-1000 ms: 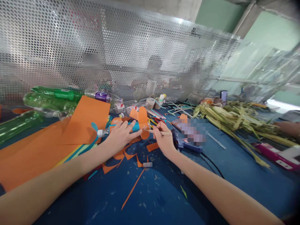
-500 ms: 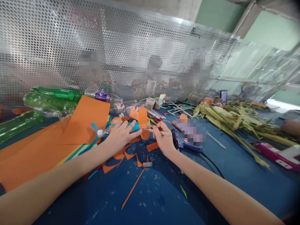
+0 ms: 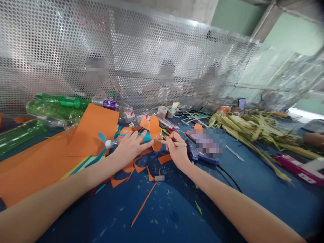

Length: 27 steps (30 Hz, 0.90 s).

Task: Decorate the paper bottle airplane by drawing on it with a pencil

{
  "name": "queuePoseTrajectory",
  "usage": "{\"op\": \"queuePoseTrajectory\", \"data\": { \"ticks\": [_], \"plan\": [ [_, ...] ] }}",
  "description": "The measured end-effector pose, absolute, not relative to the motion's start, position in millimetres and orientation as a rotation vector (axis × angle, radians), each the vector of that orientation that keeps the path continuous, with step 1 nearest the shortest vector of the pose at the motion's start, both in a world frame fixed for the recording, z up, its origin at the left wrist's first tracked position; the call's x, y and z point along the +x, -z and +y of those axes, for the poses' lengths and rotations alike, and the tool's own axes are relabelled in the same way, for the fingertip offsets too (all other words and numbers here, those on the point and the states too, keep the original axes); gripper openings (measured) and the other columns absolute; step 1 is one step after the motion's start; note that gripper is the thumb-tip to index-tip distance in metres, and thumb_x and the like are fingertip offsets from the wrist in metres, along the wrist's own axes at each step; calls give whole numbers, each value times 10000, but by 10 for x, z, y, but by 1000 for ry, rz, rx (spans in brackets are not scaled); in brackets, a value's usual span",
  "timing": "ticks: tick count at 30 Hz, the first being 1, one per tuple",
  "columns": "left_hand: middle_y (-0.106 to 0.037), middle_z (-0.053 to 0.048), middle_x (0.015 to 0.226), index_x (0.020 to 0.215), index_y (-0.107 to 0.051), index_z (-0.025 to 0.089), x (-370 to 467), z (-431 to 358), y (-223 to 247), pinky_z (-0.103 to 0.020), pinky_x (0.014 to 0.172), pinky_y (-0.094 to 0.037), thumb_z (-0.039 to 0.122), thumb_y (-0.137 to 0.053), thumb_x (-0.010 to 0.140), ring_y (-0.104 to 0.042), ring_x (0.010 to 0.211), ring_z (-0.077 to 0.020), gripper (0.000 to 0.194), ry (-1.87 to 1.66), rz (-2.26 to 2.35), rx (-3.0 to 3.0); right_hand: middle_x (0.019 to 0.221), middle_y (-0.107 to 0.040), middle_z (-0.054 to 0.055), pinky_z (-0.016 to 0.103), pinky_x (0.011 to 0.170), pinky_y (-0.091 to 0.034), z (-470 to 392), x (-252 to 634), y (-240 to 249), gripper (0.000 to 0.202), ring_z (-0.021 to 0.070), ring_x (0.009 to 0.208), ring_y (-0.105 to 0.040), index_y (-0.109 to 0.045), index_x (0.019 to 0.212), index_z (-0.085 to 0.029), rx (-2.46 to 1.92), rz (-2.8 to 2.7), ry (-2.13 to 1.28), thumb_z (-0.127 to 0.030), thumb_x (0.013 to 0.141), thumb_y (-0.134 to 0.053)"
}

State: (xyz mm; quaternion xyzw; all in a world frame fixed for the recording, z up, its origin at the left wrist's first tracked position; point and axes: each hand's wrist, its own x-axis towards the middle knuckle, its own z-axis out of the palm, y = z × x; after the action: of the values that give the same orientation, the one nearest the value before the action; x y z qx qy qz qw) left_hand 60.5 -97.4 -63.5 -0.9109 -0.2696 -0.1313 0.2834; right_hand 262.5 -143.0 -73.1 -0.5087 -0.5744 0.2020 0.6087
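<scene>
A clear plastic bottle (image 3: pixel 113 143) with a white cap and a blue wrap lies on its side in front of me. My left hand (image 3: pixel 130 145) is laid over it, fingers on top and thumb stretched towards the bottom end. At that end stands a rounded orange paper piece (image 3: pixel 154 125). My right hand (image 3: pixel 176 148) pinches a thin pale pencil-like stick (image 3: pixel 181 144), its tip at the lower part of the orange piece. Part of the bottle is hidden under my left hand.
Orange sheets (image 3: pixel 98 131) and green bottles (image 3: pixel 58 109) lie left. Paper scraps (image 3: pixel 139 165) are scattered nearer me. A blue glue gun (image 3: pixel 202 158) with a black cord lies right of my hand, beyond it corn husks (image 3: pixel 243 128). A perforated metal screen (image 3: pixel 141 50) stands behind.
Both hands keep almost the same place. The stick's tip has shifted very slightly at the orange piece; the bottle has not visibly moved.
</scene>
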Motion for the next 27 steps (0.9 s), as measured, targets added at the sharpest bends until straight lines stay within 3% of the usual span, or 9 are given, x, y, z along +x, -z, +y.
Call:
{"op": "queuePoseTrajectory", "data": {
  "ticks": [4, 9, 13, 15, 19, 22, 27],
  "plan": [
    [-430, -147, 1369, 1355, -389, 348, 611, -971, 651, -449, 852, -362, 98, -433, 900, -511, 1006, -283, 520, 341, -727, -2417, 521, -441, -68, 248, 535, -378, -1417, 2637, 734, 237, 110, 494, -433, -396, 675, -226, -1137, -1272, -401, -329, 870, -482],
    [-476, -132, 1324, 1387, -328, 365, 618, -1015, 586, -456, 863, -357, 141, -446, 913, -515, 994, -275, 538, 359, -794, -2411, 833, -548, 13, 288, 705, -434, -1403, 2654, 734, 171, 152, 748, -532, -501, 962, -224, -1087, -1277, -264, -373, 879, -489],
    [-513, -90, 1278, 1368, -356, 312, 583, -1050, 392, -434, 869, -384, 226, -515, 890, -506, 1021, -270, 511, 554, -937, -2516, 786, -545, 18, 308, 692, -431, -1398, 2672, 744, 227, 174, 736, -525, -534, 959, -227, -1055, -1255, -294, -400, 919, -392],
    [-542, -68, 1243, 1355, -348, 269, 546, -1050, 267, -420, 876, -403, 254, -547, 868, -516, 1028, -252, 526, 768, -1038, -2575, 784, -556, 25, 312, 712, -425, -1405, 2671, 748, 238, 177, 742, -524, -561, 871, -222, -1094, -1316, -289, -403, 915, -412],
    [-559, -78, 1208, 1356, -276, 247, 447, -1001, 66, -419, 888, -438, 300, -601, 828, -536, 1068, -243, 623, 1225, -1143, -2621, 828, -579, 32, 319, 710, -458, -1412, 2645, 767, 192, 177, 736, -554, -522, 950, -231, -1059, -1318, -337, -407, 898, -465],
    [-558, -94, 1179, 1366, -219, 253, 393, -945, -14, -380, 824, -496, 332, -608, 823, -590, 984, -210, 673, 1540, -1268, -2725, 764, -619, 25, 338, 668, -500, -1388, 2618, 796, 205, 186, 674, -595, -481, 979, -243, -1020, -1299, -524, -431, 903, -445],
    [-616, -60, 977, 1358, -168, 272, 437, -926, -68, -371, 693, -558, 281, -664, 786, -648, 823, -211, 758, 2521, -1739, -2854, 898, -641, 66, 372, 803, -507, -1385, 2601, 826, 173, 215, 828, -636, -493, 951, -236, -1001, -1579, -514, -353, 849, -570]
  ]
}}
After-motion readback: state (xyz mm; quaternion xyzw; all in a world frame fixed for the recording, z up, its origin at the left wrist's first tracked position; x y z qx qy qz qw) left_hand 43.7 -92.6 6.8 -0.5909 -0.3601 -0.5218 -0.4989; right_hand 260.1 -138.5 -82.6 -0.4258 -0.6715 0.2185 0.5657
